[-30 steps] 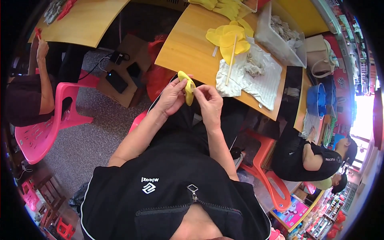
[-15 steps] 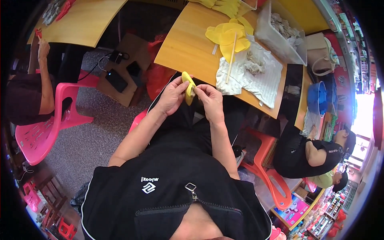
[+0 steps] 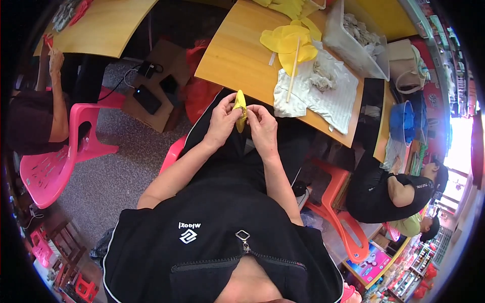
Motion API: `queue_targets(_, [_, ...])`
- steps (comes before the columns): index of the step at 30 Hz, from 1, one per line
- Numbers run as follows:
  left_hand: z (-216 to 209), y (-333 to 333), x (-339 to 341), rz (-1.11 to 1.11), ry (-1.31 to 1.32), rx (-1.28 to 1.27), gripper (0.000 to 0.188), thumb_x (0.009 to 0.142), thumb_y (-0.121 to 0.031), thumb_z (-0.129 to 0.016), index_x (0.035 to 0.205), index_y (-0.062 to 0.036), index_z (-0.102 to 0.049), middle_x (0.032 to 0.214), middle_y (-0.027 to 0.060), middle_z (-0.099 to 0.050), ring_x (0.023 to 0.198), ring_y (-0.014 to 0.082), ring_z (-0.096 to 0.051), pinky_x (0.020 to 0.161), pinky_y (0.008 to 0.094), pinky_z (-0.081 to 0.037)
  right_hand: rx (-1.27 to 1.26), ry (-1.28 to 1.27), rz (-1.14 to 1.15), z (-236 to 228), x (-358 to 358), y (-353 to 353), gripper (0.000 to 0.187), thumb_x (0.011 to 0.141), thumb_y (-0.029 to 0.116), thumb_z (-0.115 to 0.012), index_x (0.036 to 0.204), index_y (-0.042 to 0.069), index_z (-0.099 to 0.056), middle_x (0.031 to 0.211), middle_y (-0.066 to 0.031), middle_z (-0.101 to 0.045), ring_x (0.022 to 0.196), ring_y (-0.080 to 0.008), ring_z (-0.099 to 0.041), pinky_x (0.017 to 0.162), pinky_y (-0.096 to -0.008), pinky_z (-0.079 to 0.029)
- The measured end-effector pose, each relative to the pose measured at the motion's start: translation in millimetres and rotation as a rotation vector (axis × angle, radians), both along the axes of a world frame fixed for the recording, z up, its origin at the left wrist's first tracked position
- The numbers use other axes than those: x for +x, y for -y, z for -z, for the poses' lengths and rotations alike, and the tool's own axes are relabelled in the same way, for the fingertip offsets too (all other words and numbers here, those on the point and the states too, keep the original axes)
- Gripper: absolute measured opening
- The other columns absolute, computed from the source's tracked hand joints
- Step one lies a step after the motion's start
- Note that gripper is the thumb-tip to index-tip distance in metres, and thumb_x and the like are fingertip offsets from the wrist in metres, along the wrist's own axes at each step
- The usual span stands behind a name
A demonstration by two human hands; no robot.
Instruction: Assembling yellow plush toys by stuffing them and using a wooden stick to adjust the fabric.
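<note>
A small, narrow, pointed yellow fabric piece [image 3: 240,99] is held upright between my two hands, over my lap near the table's front edge. My left hand [image 3: 221,123] grips its left side, thumb against the front. From the other side, the fingers and thumb of my right hand [image 3: 263,130] pinch at its middle, where a bit of something greyish shows; my fingers hide most of it. On the table beyond lie flat yellow cloth pieces [image 3: 284,39], a thin wooden stick [image 3: 292,76] and a white garment [image 3: 339,97] with a clump of pale stuffing [image 3: 323,78] on it.
A clear plastic bin [image 3: 337,38] of whitish scraps stands at the table's [image 3: 227,55] far right. An orange chair [image 3: 333,202] is on my right. At left, a person's hand [image 3: 55,61] holds something red beside a pink chair [image 3: 48,169]. Another person sits at right.
Both hands have shifted very slightly, and the yellow fabric piece is turned more upright. My right fingers remain at its middle. The things on the table lie as before.
</note>
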State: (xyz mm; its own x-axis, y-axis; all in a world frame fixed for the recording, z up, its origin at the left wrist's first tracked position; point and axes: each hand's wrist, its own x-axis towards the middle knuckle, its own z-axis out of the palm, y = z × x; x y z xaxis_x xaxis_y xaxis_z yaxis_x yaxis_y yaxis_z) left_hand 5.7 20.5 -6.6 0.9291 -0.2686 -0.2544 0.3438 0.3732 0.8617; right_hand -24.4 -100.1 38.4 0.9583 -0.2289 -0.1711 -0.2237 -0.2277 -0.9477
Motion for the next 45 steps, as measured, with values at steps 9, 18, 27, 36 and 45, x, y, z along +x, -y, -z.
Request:
queue_targets(9, [-3, -4, 2, 0.025, 0.078, 0.174, 0.042, 0.088, -0.007, -0.055, 0.128, 0.0035, -0.044, 0.094, 0.0073, -0.061, 0.081, 0.0089, -0.057, 0.073, 0.0234, -0.047, 0.296, -0.039, -0.018, 19, 3, 13, 0.01, 0.086, 0.005, -0.066, 0.093, 0.0, -0.062, 0.082, -0.0001, -0.062, 0.073, -0.0038, -0.056, 0.067, -0.018, -0.047])
queue_targets(18, [-10, -4, 3, 0.038, 0.261, 0.597, 0.044, 0.088, -0.009, -0.058, 0.129, 0.0001, -0.043, 0.09, 0.0083, -0.06, 0.08, 0.0108, -0.059, 0.07, 0.0266, -0.049, -0.176, 0.104, 0.008, 9, -4, -2, 0.01, 0.083, 0.004, -0.064, 0.09, -0.002, -0.064, 0.082, -0.0103, -0.065, 0.068, -0.0144, -0.061, 0.064, -0.027, -0.049])
queue_targets(27, [-12, -14, 7, 0.125, -0.045, 0.032, 0.051, 0.09, -0.011, -0.056, 0.136, -0.0006, -0.038, 0.106, 0.0097, -0.058, 0.093, 0.0115, -0.057, 0.083, 0.0243, -0.046, -0.381, 0.399, -0.295, 2, 1, 19, 0.014, 0.083, -0.003, -0.059, 0.096, 0.0, -0.064, 0.086, -0.0111, -0.061, 0.073, -0.0238, -0.061, 0.065, -0.03, -0.049])
queue_targets(36, [-32, -31, 12, 0.428, -0.214, 0.106, 0.038, 0.096, -0.03, -0.048, 0.122, -0.0044, -0.057, 0.096, 0.0034, -0.061, 0.076, 0.0094, -0.055, 0.06, 0.0231, -0.045, -0.867, 0.603, -0.812, -23, 6, 42, 0.02, 0.075, 0.011, -0.069, 0.094, 0.007, -0.063, 0.088, -0.006, -0.058, 0.08, -0.022, -0.059, 0.069, -0.0337, -0.046])
queue_targets(45, [-25, -30, 7, 0.474, -0.376, 0.057, 0.035, 0.094, -0.031, -0.048, 0.114, -0.007, -0.064, 0.086, 0.0008, -0.063, 0.063, 0.0083, -0.053, 0.049, 0.0219, -0.039, -0.688, 0.717, -0.773, -23, 0, 34, 0.019, 0.069, 0.005, -0.07, 0.084, 0.007, -0.059, 0.088, -0.0039, -0.059, 0.078, -0.022, -0.059, 0.065, -0.0334, -0.047])
